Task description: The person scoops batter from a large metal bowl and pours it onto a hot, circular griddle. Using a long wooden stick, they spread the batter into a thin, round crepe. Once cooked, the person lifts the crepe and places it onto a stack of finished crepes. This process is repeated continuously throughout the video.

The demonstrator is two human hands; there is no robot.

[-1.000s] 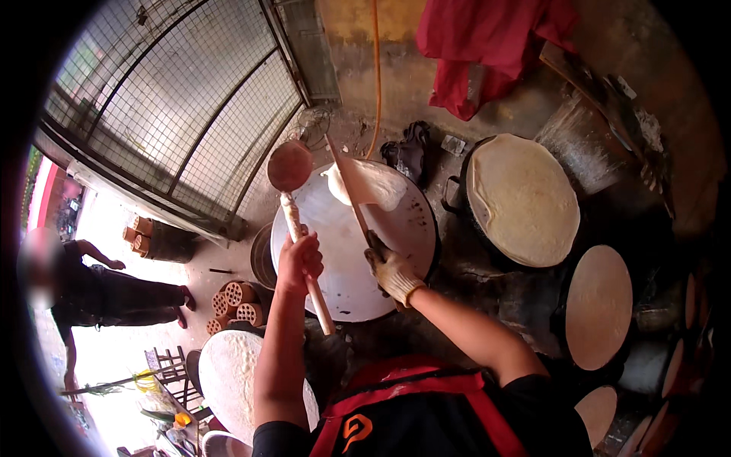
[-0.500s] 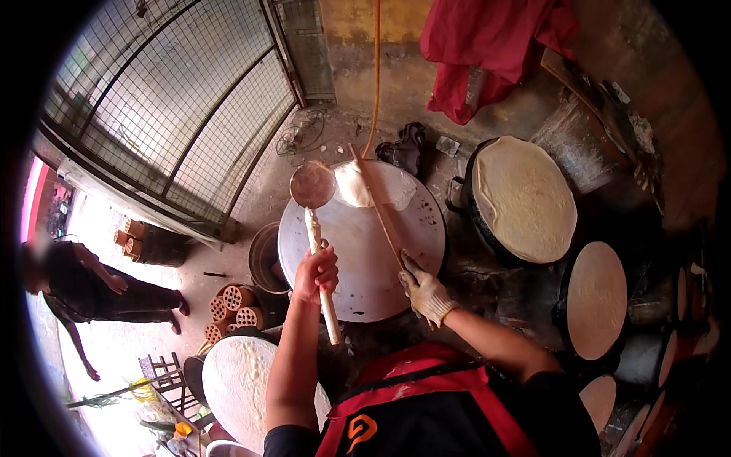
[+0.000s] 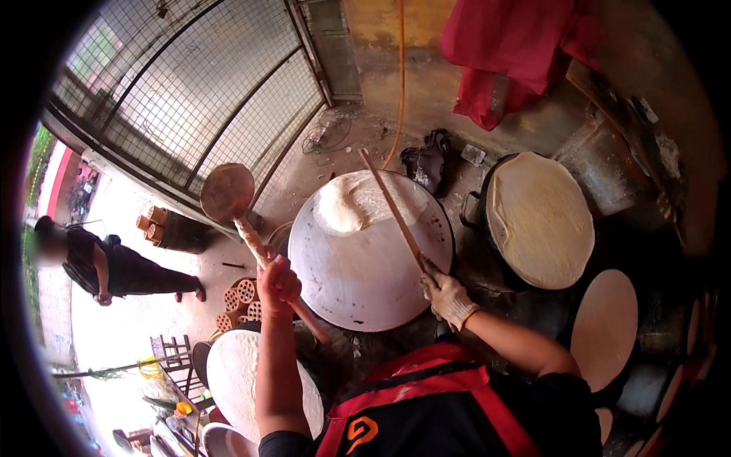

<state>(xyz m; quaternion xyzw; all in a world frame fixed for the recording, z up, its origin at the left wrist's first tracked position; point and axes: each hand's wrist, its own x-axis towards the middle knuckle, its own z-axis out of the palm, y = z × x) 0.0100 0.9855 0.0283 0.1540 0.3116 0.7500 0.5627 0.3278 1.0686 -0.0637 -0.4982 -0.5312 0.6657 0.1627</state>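
My left hand [image 3: 278, 285] is closed round the handle of a long-handled ladle [image 3: 228, 193]. Its round brown head is raised to the left of the griddle, and pale material coats the upper handle. My right hand [image 3: 449, 297], in a pale work glove, grips a long flat wooden stick [image 3: 392, 206]. This stick slants over the large round griddle [image 3: 358, 282], its far end passing above the pale dough [image 3: 339, 202]. A thick folded lump and a thinner spread of that dough lie at the griddle's far side.
On the right, a black-handled pan [image 3: 472, 209] bears a large flatbread [image 3: 541, 221], with another round sheet [image 3: 605, 327] nearer me. Another pale round [image 3: 255, 373] lies near my left forearm. Perforated briquettes [image 3: 240, 301] and a standing person [image 3: 114, 263] are at left.
My left hand has swung the ladle leftward, off the griddle's edge. The dough lump looks larger and nearer me, with the stick still over it. The whole view has shifted slightly.
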